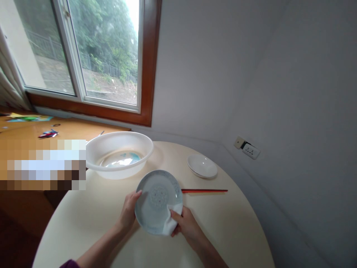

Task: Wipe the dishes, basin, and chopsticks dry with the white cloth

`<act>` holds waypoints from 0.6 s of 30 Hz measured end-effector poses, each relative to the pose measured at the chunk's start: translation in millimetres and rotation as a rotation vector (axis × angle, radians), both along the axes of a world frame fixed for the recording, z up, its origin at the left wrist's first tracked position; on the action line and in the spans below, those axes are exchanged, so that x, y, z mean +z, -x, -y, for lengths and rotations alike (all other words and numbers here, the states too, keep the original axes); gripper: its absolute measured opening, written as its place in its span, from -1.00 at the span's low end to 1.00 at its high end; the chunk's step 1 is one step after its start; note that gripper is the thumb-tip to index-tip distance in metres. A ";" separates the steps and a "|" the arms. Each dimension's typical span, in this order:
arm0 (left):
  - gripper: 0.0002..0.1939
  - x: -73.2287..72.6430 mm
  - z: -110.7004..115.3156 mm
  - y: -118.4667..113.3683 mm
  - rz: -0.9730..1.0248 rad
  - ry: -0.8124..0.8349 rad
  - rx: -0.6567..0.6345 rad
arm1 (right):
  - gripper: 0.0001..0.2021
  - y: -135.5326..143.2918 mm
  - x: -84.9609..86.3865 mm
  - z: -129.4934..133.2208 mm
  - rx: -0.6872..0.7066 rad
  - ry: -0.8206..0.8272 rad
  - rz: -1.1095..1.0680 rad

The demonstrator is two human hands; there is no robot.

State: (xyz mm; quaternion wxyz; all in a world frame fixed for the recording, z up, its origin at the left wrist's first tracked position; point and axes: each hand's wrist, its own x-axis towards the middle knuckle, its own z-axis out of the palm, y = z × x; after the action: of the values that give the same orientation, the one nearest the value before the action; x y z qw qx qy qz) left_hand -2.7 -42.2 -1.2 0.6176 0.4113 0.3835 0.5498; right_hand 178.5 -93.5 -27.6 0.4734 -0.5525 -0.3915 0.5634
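Note:
A pale blue-grey plate with a patterned centre is held tilted above the table, its upper face toward me. My left hand grips its left rim, thumb on top and the other fingers behind. At the lower right rim, my right hand pinches a white cloth folded over the edge of the plate. Just beyond the plate to the right lie chopsticks, their left ends hidden behind it. Farther back stands a white dish.
A large translucent basin with some liquid in it stands at the table's back left. The round cream table borders a wall with a socket. Behind the basin, a wooden desk under the window holds pens and papers.

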 end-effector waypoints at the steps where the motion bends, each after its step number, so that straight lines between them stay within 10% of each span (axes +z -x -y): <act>1: -0.62 0.3 -0.3 -0.2 0.011 -0.001 -0.023 | -0.45 0.8 2.4 0.2 -0.023 -0.001 -0.021; 9: -0.51 1.1 13.7 -24.0 0.033 -0.027 0.002 | -0.39 14.2 3.8 -5.0 -0.346 -0.060 -0.157; 18: -0.77 -1.8 12.2 -22.1 -0.096 0.052 -0.148 | -0.54 -4.4 0.0 -11.7 -0.311 -0.093 0.032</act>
State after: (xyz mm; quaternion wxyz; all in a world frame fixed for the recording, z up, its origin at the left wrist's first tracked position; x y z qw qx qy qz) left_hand 19.4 -54.4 -3.0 0.6479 0.4482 0.3953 0.4723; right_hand 182.9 -81.9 -27.6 0.5737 -0.5928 -0.3344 0.4556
